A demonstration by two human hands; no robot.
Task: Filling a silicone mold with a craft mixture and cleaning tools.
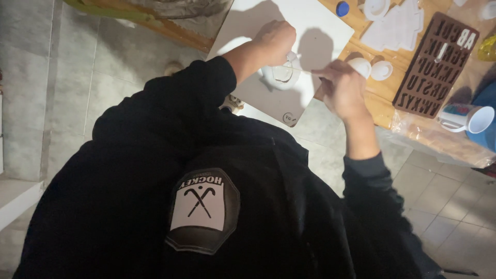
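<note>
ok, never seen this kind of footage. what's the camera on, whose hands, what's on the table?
One picture only, from a camera worn on a person's head, looking down over a black sweatshirt. No machine: two bare hands. The left hand steadies a small white moulded piece on a white board. The right hand holds a thin stick against it. The board lies on a wooden table, with a brown letter mould, small white round cups, a blue cap and a white mug.

Craft workshop: wooden bench (385, 95), letter mould (435, 64), plaster casts (393, 27).
</note>
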